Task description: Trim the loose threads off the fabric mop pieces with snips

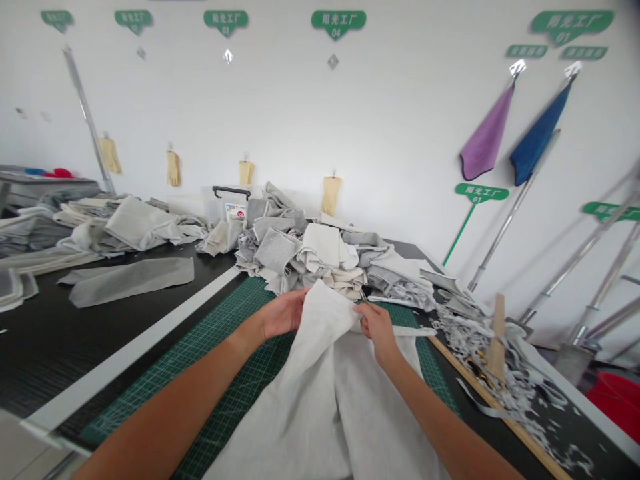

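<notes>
A large pale grey cloth (330, 393) lies over the green cutting mat (220, 340) in front of me. My left hand (284, 312) grips the cloth's raised top edge from the left, fingers closed on it. Just to the right, my right hand (376, 328) pinches the same edge. Between the two hands the cloth peaks upward. Right behind my hands sits a heap of folded grey and cream cloths (320, 257).
Cloth offcuts and a wooden ruler (495, 337) lie at the mat's right edge. More grey cloths (125, 277) lie on the black table to the left. A clear box with a black handle (227, 200) stands by the wall. Metal poles (590, 267) and a red bucket (617, 400) are at the right.
</notes>
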A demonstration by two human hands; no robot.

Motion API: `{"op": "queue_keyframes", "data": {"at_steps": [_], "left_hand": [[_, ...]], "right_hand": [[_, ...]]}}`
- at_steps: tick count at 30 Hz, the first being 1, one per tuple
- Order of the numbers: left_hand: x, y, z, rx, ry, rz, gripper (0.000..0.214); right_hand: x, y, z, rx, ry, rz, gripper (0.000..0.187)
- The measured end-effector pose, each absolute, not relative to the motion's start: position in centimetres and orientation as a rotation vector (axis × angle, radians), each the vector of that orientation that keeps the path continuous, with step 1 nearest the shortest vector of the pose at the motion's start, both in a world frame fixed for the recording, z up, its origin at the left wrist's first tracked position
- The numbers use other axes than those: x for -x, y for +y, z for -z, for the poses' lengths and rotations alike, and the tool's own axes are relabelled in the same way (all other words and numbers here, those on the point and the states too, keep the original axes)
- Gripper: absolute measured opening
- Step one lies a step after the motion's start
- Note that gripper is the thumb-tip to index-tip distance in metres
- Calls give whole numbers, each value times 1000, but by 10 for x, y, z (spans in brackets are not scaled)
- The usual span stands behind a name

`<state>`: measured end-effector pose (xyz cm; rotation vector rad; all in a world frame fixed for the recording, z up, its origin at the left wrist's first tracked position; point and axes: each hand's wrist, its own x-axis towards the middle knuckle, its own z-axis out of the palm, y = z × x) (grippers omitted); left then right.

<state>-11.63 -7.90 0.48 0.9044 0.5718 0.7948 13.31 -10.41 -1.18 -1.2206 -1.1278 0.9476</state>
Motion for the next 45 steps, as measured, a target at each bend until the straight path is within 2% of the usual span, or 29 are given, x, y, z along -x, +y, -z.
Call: {"op": "queue_keyframes", "data": {"at_steps": [8,13,21,27,31,34,36,39,45], "left_hand": [[117,-84,-4,-951,526,-665,32],[113,-85,1,-1020,554,-610,36],[118,-84,-5,-1092,589,-646,39],[120,-82,0,-1252,811,-620,44],[116,-81,4,-1416,843,-748,44],[107,-79,8,-1661,922,-913,36],[100,-80,10,-1841,985,-1003,28],[88,-87,12,-1997,988,-1049,22],[77,-102,10,-2043,974,-1089,23]], "right_hand": [[-135,-102,23,1273,-1117,-912,25],[-134,-103,27,1280,-1137,-861,29],[-136,-104,25,1317,-1197,-759,25],[-136,-107,23,1343,-1258,-681,28],[-136,-112,20,1362,-1288,-606,29],[-130,-120,14,1397,-1346,-442,23],[-124,-126,8,1388,-1396,-371,27],[-110,-137,1,1301,-1481,-435,32],[-96,-142,6,1223,-1604,-617,29]]}}
